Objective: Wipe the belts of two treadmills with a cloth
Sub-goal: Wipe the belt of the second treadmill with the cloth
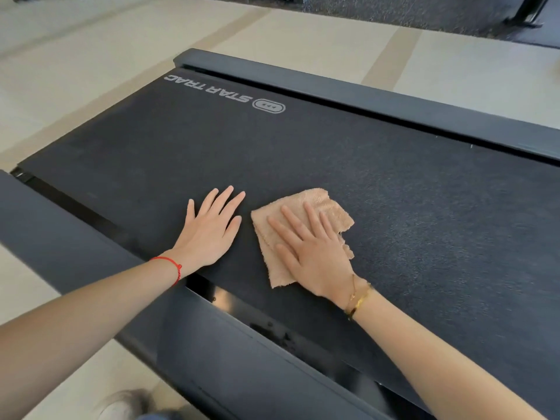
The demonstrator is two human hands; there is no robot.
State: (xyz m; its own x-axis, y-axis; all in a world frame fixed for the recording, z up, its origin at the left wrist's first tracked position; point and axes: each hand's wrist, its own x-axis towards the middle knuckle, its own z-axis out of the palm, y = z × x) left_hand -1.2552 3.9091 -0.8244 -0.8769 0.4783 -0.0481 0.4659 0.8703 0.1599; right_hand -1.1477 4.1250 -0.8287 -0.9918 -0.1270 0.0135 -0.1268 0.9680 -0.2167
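A black treadmill belt (303, 159) with a white logo near its far-left end fills the middle of the view. A folded tan cloth (321, 204) lies on the belt near its close edge. My right hand (312, 250) presses flat on top of the cloth, fingers spread and pointing away from me. My left hand (209, 228) rests flat and bare on the belt just left of the cloth, fingers apart, a red string on its wrist.
Dark side rails run along the near edge (75, 247) and the far edge (363, 101) of the belt. Beige floor (272, 40) lies beyond and to the left. A dark mat with a machine base (524, 19) is at the top right. A shoe (121, 407) shows at the bottom.
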